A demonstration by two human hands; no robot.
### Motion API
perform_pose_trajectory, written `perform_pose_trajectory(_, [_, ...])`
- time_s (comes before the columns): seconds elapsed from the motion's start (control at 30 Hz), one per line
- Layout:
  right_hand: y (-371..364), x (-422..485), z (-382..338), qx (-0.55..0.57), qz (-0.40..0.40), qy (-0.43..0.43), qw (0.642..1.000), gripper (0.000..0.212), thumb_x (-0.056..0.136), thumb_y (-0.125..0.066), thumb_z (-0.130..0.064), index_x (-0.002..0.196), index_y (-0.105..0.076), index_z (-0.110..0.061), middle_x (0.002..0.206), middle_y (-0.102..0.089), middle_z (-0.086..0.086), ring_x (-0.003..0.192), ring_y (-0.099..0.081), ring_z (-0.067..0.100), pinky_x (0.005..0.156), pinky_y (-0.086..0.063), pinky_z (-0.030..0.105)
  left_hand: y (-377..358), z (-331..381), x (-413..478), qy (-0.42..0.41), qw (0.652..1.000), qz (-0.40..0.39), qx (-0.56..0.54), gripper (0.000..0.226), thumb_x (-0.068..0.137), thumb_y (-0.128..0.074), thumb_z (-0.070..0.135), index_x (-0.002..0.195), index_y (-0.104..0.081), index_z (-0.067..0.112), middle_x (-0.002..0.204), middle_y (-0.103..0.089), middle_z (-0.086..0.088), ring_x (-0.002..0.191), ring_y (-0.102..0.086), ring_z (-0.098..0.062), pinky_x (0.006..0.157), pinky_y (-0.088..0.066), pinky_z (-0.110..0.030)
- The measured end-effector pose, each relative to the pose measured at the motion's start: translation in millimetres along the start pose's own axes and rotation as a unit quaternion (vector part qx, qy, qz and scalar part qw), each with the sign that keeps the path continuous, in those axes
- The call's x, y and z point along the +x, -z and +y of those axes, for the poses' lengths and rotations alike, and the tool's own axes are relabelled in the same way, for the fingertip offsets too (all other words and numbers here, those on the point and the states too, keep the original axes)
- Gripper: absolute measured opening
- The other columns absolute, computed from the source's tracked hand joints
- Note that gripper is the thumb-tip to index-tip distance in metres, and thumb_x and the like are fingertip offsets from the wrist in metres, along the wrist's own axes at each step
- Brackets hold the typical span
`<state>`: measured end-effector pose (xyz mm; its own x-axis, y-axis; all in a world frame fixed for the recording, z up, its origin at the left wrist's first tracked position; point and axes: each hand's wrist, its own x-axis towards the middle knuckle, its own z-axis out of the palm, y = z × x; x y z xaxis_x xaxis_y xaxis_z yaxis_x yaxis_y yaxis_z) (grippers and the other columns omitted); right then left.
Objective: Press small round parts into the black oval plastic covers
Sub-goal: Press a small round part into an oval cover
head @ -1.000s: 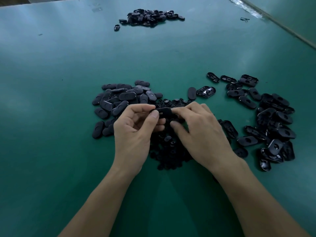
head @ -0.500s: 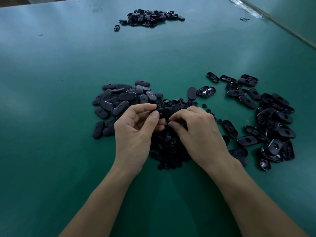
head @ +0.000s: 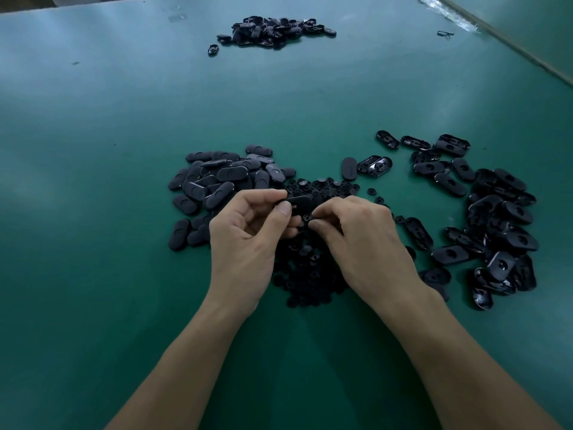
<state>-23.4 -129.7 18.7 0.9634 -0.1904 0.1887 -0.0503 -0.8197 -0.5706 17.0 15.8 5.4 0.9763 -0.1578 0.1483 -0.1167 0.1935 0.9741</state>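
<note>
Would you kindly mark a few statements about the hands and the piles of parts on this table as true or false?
1. The left hand holds a black oval cover. True.
2. The right hand lies flat and empty on the green table. False: it pinches a small round part just below the cover.
3. A heap of small round parts lies beneath the hands. True.
4. The far pile at the back of the table holds white pieces. False: they are black.
</note>
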Motion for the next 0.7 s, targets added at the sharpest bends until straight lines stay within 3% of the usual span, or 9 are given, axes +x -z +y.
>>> perform_pose_trajectory(0.1, [0.3, -0.8, -0.8, 0.001, 0.008, 0.0, 1.0, 0.016, 0.097, -0.063, -0.027, 0.106, -0.072, -0.017, 0.097, -0.066, -0.001, 0.091, -0.06, 0.017, 0.083, -0.051, 0.036, 0.5, 0.0, -0.2, 0.0, 1.0, 0.002, 0.002, 0.012, 0.093, -0.066, 0.002, 0.099, -0.069, 0.012, 0.081, -0.074, -0.002, 0.076, -0.073, -0.018, 0.07, -0.057, -0.023])
perform_pose_trajectory(0.27, [2.7, -0.2, -2.7, 0.04, 0.042, 0.006, 0.998, 0.031, 0.098, -0.06, -0.025, 0.127, -0.064, -0.015, 0.098, -0.065, -0.001, 0.093, -0.058, 0.014, 0.087, -0.048, 0.029, -0.2, 0.5, -0.6, 0.001, 1.0, 0.008, 0.0, 0.012, 0.094, -0.065, 0.002, 0.099, -0.068, 0.012, 0.083, -0.075, -0.003, 0.077, -0.074, -0.019, 0.071, -0.058, -0.024])
perform_pose_trajectory(0.37, [2.3, -1.1, -2.0, 0.058, 0.049, 0.02, 0.997, 0.022, 0.101, -0.056, -0.025, 0.112, -0.07, -0.014, 0.103, -0.067, 0.001, 0.097, -0.06, 0.015, 0.087, -0.05, 0.031, -0.4, 0.6, -0.5, 0.001, 1.0, 0.013, 0.0, 0.011, 0.093, -0.065, 0.002, 0.099, -0.068, 0.011, 0.084, -0.075, -0.003, 0.079, -0.074, -0.019, 0.071, -0.058, -0.024])
perform_pose_trajectory(0.5, [1.8, -1.3, -0.3, 0.081, 0.113, 0.048, 0.989, 0.014, 0.099, -0.06, -0.017, 0.102, -0.071, -0.01, 0.093, -0.07, 0.0, 0.086, -0.064, 0.014, 0.08, -0.052, 0.029, -0.8, 0.6, -0.4, -0.001, 1.0, 0.021, -0.005, 0.011, 0.094, -0.065, 0.0, 0.098, -0.067, 0.01, 0.084, -0.074, -0.002, 0.079, -0.074, -0.019, 0.07, -0.058, -0.023])
perform_pose_trajectory(0.7, [4.9, -1.1, -2.4, 0.109, 0.197, 0.07, 0.972, 0.016, 0.095, -0.067, -0.013, 0.108, -0.076, -0.01, 0.098, -0.072, 0.0, 0.09, -0.063, 0.003, 0.084, -0.042, 0.005, -0.3, -0.6, -0.8, 0.0, 1.0, 0.018, 0.003, 0.011, 0.093, -0.066, 0.001, 0.098, -0.067, 0.011, 0.086, -0.075, -0.004, 0.08, -0.075, -0.021, 0.072, -0.059, -0.025])
